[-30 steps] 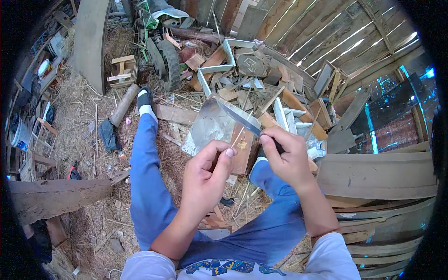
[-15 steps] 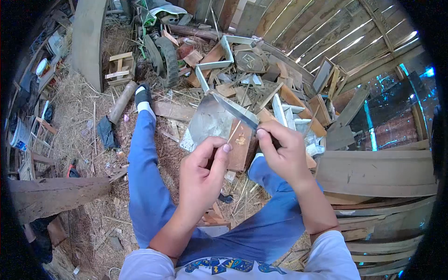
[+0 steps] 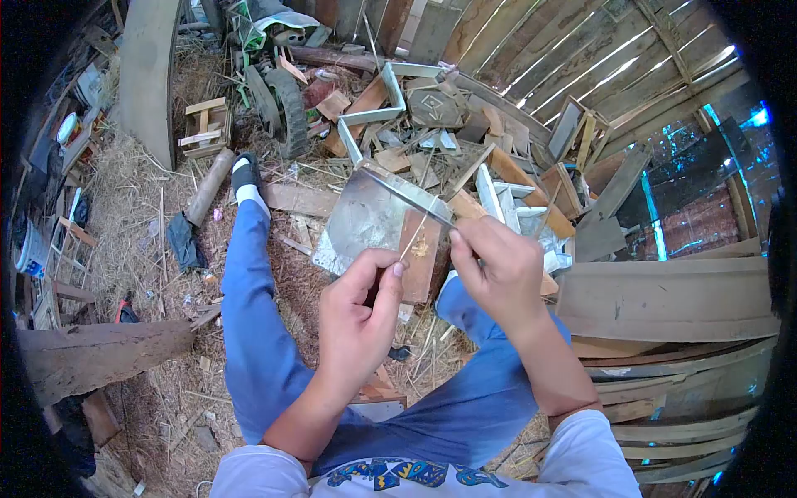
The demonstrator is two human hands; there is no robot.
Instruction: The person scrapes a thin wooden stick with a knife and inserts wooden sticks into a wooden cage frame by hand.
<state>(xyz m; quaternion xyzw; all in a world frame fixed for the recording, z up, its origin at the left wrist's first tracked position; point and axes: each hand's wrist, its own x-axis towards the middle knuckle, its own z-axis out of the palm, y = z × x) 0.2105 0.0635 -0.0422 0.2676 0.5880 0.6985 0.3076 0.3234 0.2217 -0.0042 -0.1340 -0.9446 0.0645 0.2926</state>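
holding a thin wooden stick (image 3: 413, 238) upright-ish, left hand (image 3: 362, 300) has fingers pinched on its lower end. right hand (image 3: 496, 264) has fingers clenched round the handle end of a knife (image 3: 404, 193), blade slanting up-left across the stick. both over a reddish-brown board (image 3: 421, 270) with pale shavings (image 3: 420, 247), beside a grey metal sheet (image 3: 359, 217).

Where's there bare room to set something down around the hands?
The gray sheet is mostly bare left of the reddish board, beyond the left hand. The straw-strewn floor looks fairly open left of the dark bag. It's crowded beyond the sheet, where scrap wood is heaped, and the board carries shavings.
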